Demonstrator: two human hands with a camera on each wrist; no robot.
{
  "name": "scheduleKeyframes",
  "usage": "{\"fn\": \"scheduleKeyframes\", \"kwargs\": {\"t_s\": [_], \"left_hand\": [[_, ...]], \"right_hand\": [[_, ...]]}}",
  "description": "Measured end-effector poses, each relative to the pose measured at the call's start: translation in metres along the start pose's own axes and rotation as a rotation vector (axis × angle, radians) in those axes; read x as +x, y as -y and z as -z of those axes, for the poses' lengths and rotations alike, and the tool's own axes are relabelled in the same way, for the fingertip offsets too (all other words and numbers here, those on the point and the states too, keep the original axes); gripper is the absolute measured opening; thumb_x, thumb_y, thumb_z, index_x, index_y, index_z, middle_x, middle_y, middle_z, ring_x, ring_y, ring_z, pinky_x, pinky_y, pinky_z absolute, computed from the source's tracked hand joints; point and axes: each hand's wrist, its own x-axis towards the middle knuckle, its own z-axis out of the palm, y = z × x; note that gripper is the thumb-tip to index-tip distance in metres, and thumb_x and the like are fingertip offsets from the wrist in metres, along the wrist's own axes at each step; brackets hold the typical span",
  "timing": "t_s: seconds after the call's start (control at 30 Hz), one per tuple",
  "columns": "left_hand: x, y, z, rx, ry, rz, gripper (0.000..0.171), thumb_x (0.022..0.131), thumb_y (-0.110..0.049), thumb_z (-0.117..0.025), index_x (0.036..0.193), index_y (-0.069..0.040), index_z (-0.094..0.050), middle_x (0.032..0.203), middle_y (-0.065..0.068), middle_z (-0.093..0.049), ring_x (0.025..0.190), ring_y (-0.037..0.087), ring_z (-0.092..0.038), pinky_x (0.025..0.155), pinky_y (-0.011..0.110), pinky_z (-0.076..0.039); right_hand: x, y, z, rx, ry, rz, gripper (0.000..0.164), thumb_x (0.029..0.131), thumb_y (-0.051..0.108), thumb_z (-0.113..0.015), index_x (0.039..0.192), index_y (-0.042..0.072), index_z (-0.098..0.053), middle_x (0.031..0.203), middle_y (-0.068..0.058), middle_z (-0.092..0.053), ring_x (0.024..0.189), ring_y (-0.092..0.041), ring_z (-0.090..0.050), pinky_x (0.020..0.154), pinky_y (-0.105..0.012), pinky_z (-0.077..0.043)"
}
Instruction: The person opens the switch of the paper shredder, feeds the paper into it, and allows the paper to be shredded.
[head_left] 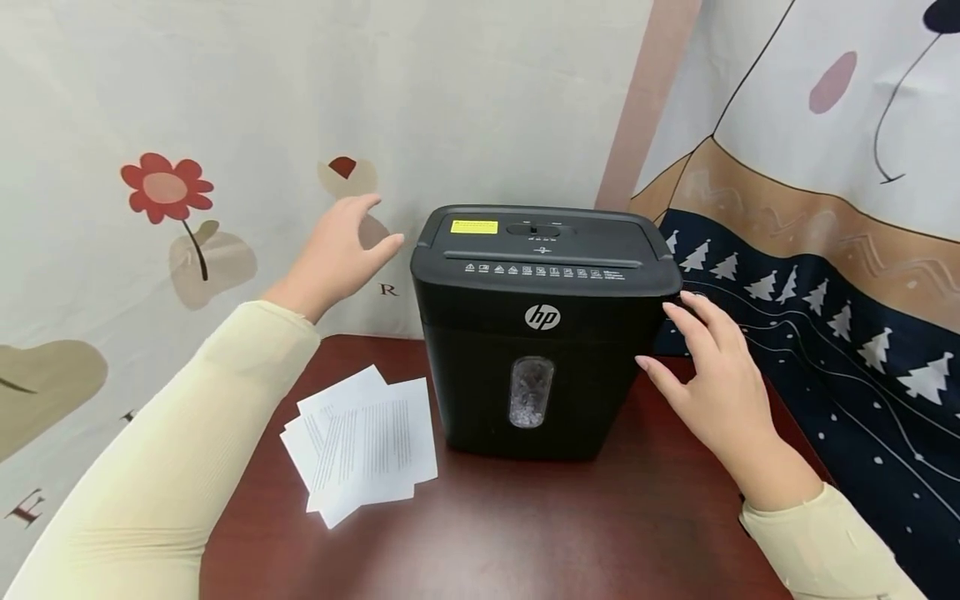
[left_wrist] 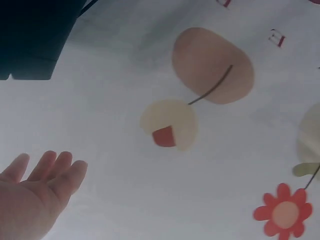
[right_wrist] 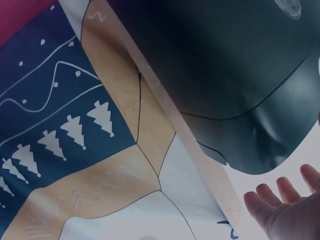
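A black paper shredder (head_left: 480, 367) with an HP logo stands upright on the table, a small front window showing shredded bits inside. To its left, my left hand (head_left: 341, 250) hovers in the air, thumb and fingers spread apart, holding nothing. On the other side, my right hand (head_left: 716, 383) is raised by the shredder's upper right edge with its fingers loosely bent; whether a fingertip touches the casing I cannot tell in the head view. The right wrist view shows a gap between those fingers (right_wrist: 285, 190) and the shredder's dark side (right_wrist: 225, 65).
Several printed paper sheets (head_left: 375, 442) lie overlapping on the dark red table (head_left: 525, 533), left of the shredder. Behind stands a pale patterned curtain (head_left: 487, 100), and a navy one with white trees (head_left: 847, 358) hangs along the right side.
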Motion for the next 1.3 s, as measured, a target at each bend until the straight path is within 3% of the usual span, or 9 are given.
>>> {"fn": "scheduleKeyframes", "kwargs": {"t_s": [0.37, 0.43, 0.53, 0.63, 0.8, 1.3], "left_hand": [[-0.032, 0.033, -0.013, -0.014, -0.058, 0.028, 0.064, 0.095, -0.032, -0.055, 0.147, 0.0, -0.034, 0.149, 0.021, -0.036, 0.138, 0.037, -0.03, 0.111, 0.052, -0.025], [-0.035, 0.04, -0.018, -0.026, -0.064, 0.038, 0.064, 0.095, -0.031, -0.057, 0.146, 0.0, -0.034, 0.148, 0.022, -0.036, 0.138, 0.038, -0.031, 0.111, 0.052, -0.025], [-0.041, 0.051, -0.027, -0.034, -0.061, 0.062, 0.065, 0.094, -0.029, -0.059, 0.146, 0.001, -0.035, 0.147, 0.023, -0.037, 0.137, 0.038, -0.031, 0.11, 0.053, -0.026], [-0.049, 0.062, -0.036, -0.026, -0.054, 0.093, 0.065, 0.093, -0.029, -0.06, 0.145, 0.002, -0.035, 0.146, 0.024, -0.037, 0.136, 0.04, -0.031, 0.11, 0.054, -0.026], [-0.061, 0.082, -0.05, -0.024, -0.042, 0.151, 0.066, 0.091, -0.024, -0.062, 0.144, 0.005, -0.035, 0.146, 0.028, -0.036, 0.136, 0.043, -0.031, 0.11, 0.055, -0.026], [-0.102, 0.134, -0.1, -0.029, 0.031, 0.37, 0.069, 0.091, -0.019, -0.064, 0.143, 0.011, -0.031, 0.142, 0.033, -0.037, 0.131, 0.047, -0.035, 0.106, 0.058, -0.032]], "right_hand": [[-0.021, -0.001, -0.008, 0.003, -0.007, 0.029, 0.07, 0.068, 0.008, -0.085, 0.131, 0.001, -0.055, 0.141, -0.019, -0.046, 0.128, -0.04, -0.042, 0.097, -0.056, -0.042], [-0.025, -0.001, -0.009, 0.002, -0.007, 0.031, 0.064, 0.075, 0.017, -0.083, 0.131, 0.002, -0.055, 0.141, -0.019, -0.046, 0.128, -0.04, -0.042, 0.098, -0.055, -0.042], [-0.032, -0.001, -0.011, 0.001, 0.0, 0.036, 0.062, 0.09, 0.047, -0.065, 0.131, 0.002, -0.055, 0.141, -0.019, -0.046, 0.127, -0.04, -0.043, 0.101, -0.052, -0.04], [-0.038, 0.0, -0.015, 0.005, -0.001, 0.047, 0.077, 0.092, 0.065, -0.038, 0.131, 0.001, -0.055, 0.141, -0.02, -0.047, 0.126, -0.041, -0.044, 0.106, -0.046, -0.037], [-0.046, 0.002, -0.022, 0.025, -0.013, 0.065, 0.075, 0.093, 0.064, -0.04, 0.128, 0.0, -0.057, 0.138, -0.021, -0.048, 0.123, -0.041, -0.045, 0.112, -0.031, -0.03], [-0.061, 0.009, -0.042, 0.058, -0.014, 0.116, 0.075, 0.095, 0.065, -0.036, 0.124, 0.0, -0.059, 0.134, -0.022, -0.051, 0.122, -0.04, -0.047, 0.112, -0.017, -0.02]]}}
